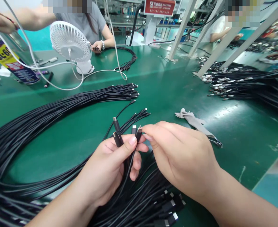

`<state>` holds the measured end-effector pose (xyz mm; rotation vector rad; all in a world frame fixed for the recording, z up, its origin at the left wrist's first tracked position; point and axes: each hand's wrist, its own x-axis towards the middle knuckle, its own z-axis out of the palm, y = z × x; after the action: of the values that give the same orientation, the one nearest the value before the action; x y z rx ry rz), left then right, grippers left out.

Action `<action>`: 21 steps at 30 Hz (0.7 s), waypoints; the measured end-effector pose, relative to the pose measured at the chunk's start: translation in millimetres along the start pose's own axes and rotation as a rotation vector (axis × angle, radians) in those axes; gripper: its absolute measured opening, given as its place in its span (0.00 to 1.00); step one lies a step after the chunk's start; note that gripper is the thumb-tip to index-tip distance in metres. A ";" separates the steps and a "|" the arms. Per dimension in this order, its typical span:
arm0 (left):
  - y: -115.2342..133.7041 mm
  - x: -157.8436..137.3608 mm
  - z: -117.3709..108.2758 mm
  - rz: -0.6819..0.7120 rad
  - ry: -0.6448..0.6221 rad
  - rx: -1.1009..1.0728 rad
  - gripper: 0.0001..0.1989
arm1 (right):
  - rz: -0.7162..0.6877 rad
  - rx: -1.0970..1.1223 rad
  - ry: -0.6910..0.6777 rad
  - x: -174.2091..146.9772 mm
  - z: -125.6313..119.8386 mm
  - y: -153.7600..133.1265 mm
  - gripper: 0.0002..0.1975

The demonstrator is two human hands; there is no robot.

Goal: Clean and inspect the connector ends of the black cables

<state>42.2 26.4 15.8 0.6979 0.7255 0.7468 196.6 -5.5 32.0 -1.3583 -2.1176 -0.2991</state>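
Several black cables, their connector ends (116, 126) pointing up, are gripped between the thumb and fingers of my left hand (115, 164). My right hand (183, 151) pinches one cable connector (139, 133) at its metal tip, just beside the left thumb. Below both hands lies a bundle of black cables (139, 195) with larger plugs (169, 206) at the near edge. Behind my left hand, a few loose thin cable ends (141, 113) rest on the green table (167, 85).
A long curved cable bundle (58, 104) spans the left side. Farther back stand a white fan (70, 41) and a can (15, 63) with a white cord. A grey cloth strip (195, 121) lies right; more cables (247, 82) are piled beyond metal posts. Two people sit opposite.
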 end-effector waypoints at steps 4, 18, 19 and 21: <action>-0.8 0.1 -1.3 -0.018 -0.007 0.005 0.09 | -0.024 -0.016 0.014 0.4 1.8 0.7 0.12; -1.7 0.8 -4.8 -0.023 -0.006 0.056 0.10 | -0.034 -0.040 0.024 0.2 4.8 3.5 0.12; -1.6 1.0 -5.2 -0.025 -0.005 0.062 0.10 | -0.037 -0.042 0.028 0.1 4.7 3.5 0.12; -1.5 1.6 -5.5 -0.040 -0.003 0.063 0.10 | -0.043 -0.039 0.027 -0.1 4.1 3.6 0.12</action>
<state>39.3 28.4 11.1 0.7397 0.7610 0.6891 198.3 -2.0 28.3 -1.3248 -2.1310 -0.3754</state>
